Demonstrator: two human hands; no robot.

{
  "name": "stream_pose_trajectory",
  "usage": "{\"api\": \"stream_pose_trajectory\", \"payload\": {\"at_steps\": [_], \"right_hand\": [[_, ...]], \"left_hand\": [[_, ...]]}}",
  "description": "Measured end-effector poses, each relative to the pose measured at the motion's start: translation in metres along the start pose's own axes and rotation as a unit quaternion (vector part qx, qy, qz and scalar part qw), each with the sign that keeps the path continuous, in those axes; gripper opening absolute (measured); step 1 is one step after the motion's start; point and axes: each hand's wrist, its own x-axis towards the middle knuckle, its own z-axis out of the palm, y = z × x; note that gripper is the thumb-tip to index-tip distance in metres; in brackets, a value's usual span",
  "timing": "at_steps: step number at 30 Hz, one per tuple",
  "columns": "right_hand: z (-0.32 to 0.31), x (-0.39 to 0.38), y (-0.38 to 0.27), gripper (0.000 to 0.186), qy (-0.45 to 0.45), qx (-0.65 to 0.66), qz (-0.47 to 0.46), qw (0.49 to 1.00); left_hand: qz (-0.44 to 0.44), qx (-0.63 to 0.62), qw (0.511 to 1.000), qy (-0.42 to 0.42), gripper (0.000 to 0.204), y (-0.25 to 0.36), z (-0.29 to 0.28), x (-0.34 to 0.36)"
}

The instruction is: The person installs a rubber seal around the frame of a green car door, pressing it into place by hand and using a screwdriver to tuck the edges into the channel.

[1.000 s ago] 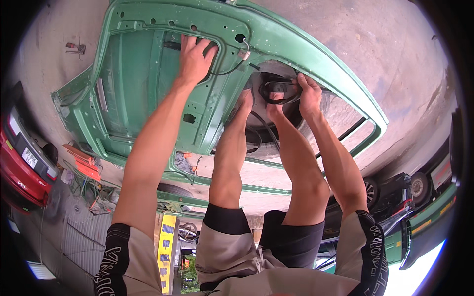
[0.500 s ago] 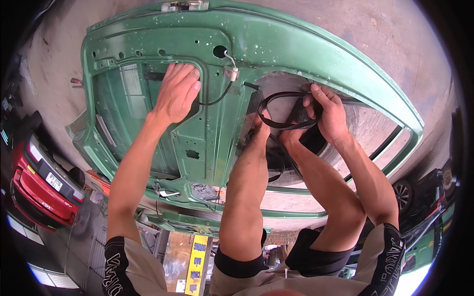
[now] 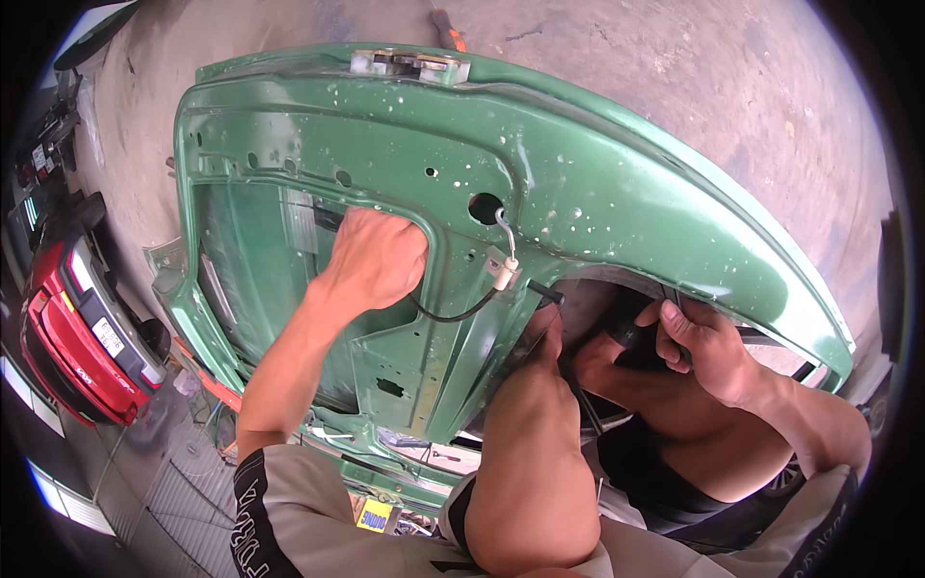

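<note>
A green car door (image 3: 366, 135) stands before me, its inner side with cut-outs and pale specks facing me. My left hand (image 3: 378, 258) reaches into the large opening on its left; the fingers are bent behind the opening's edge and hidden. At the window opening on the right, my right hand (image 3: 708, 349) is closed, thumb against fingers, on a black rubber strip (image 3: 628, 330) beside the frame's edge. Much of that strip lies in shadow or behind my legs. Between my hands, a white connector (image 3: 507, 275) with a black cable (image 3: 461, 317) hangs at the door panel.
A metal latch (image 3: 409, 65) sits on the door's far edge. Beyond it, an orange-handled tool (image 3: 457, 40) lies on the concrete floor (image 3: 626, 58). A red car (image 3: 82, 332) stands at the left. My legs (image 3: 540, 472) are close against the door's near side.
My view has shifted, and the door sits lower in it. My left hand has gone deeper into the opening, its fingers now hidden. The strip's loop no longer shows beside my right hand.
</note>
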Motion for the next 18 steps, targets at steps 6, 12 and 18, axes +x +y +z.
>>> {"api": "stream_pose_trajectory", "payload": {"at_steps": [6, 12, 18], "right_hand": [[-0.004, 0.0, -0.006, 0.05, -0.025, -0.111, 0.008, 0.993], [-0.013, -0.009, 0.001, 0.051, -0.007, -0.112, -0.038, 0.993], [-0.025, -0.004, 0.015, 0.054, -0.028, -0.132, -0.074, 0.988]], "left_hand": [[0.031, -0.042, 0.992, 0.119, 0.003, -0.005, 0.011, 0.0], [0.015, -0.076, 0.986, 0.149, 0.004, 0.001, 0.015, -0.001], [0.025, -0.063, 0.983, 0.173, 0.011, -0.003, 0.019, 0.0]]}}
